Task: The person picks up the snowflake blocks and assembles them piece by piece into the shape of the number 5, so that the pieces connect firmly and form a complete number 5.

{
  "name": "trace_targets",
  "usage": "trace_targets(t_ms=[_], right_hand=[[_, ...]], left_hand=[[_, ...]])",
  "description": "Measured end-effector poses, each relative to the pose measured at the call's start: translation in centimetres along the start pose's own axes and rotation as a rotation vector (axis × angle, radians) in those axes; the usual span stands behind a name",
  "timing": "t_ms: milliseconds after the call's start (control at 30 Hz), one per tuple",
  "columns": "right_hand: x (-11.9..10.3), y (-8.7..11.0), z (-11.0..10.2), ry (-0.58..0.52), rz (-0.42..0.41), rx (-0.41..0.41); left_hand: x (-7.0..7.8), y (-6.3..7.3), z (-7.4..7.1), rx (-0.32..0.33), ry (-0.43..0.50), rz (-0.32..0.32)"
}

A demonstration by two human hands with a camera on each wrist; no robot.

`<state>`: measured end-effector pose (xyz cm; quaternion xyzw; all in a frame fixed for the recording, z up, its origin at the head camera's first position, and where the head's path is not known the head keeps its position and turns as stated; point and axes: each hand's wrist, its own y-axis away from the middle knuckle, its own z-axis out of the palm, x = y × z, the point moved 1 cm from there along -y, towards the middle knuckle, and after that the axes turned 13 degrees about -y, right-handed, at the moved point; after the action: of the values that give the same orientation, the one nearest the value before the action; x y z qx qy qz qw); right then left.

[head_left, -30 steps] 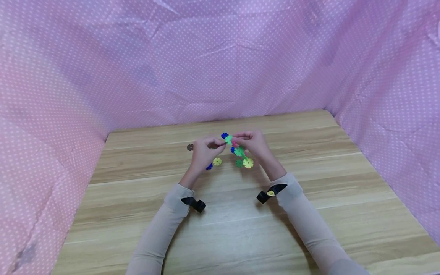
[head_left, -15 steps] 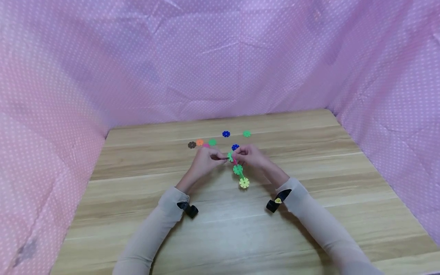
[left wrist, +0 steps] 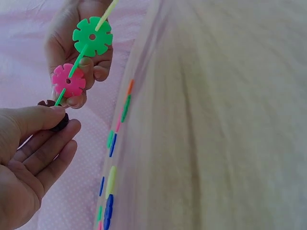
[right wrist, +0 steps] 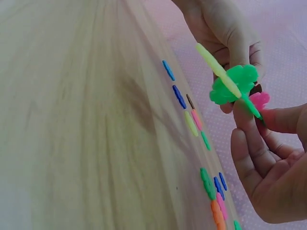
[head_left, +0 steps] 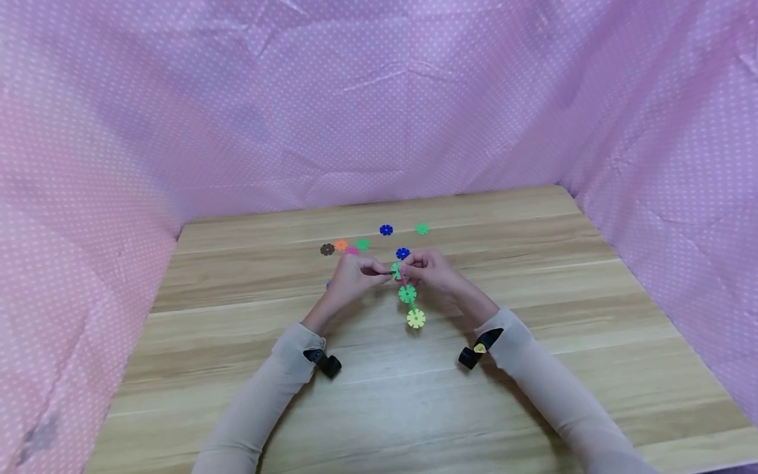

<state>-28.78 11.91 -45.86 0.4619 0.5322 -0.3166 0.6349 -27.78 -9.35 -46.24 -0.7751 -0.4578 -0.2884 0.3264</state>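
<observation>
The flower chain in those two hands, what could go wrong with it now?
The brown flower might slip, because the left hand only pinches it between thumb and fingers. The chain could pop apart if bent, since its flowers seem joined only by their slots, with the yellow flower out at one end. Also, the right hand could bump the loose blue flower lying close by.

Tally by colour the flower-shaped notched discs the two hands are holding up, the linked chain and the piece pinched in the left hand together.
Green discs: 3
Yellow disc: 1
Pink disc: 1
Brown disc: 1
Total: 6
</observation>
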Motion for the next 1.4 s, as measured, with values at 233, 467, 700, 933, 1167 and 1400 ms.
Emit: trace_targets(t_ms=[233,467,700,933,1167,1400], right_hand=[[-0.2,-0.3,-0.1,0.034,-0.002,-0.04],[0.2,-0.9,-1.4,0.036,0.018,-0.037],[0.0,-1.2,-1.9,0.013,0.028,-0.035],[0.2,-1.4,-1.5,0.041,0.009,-0.053],[0.5,-1.5,-1.4,0.054,-0.001,-0.075],[0.4,-1.4,-1.6,0.058,0.003,-0.063]], left_hand=[[-0.2,0.0,-1.3,-0.116,-0.016,-0.071],[-1.5,-0.4,-4.1,-0.094,-0.105,-0.161],[-2.9,-0.8,-4.5,-0.196,-0.327,-0.211],[-2.4,-1.9,-2.6,-0.318,-0.507,-0.158],[-1.4,-2.7,-1.1,-0.325,-0.644,-0.109],[-1.2,-2.7,-0.5,-0.306,-0.621,-0.149]])
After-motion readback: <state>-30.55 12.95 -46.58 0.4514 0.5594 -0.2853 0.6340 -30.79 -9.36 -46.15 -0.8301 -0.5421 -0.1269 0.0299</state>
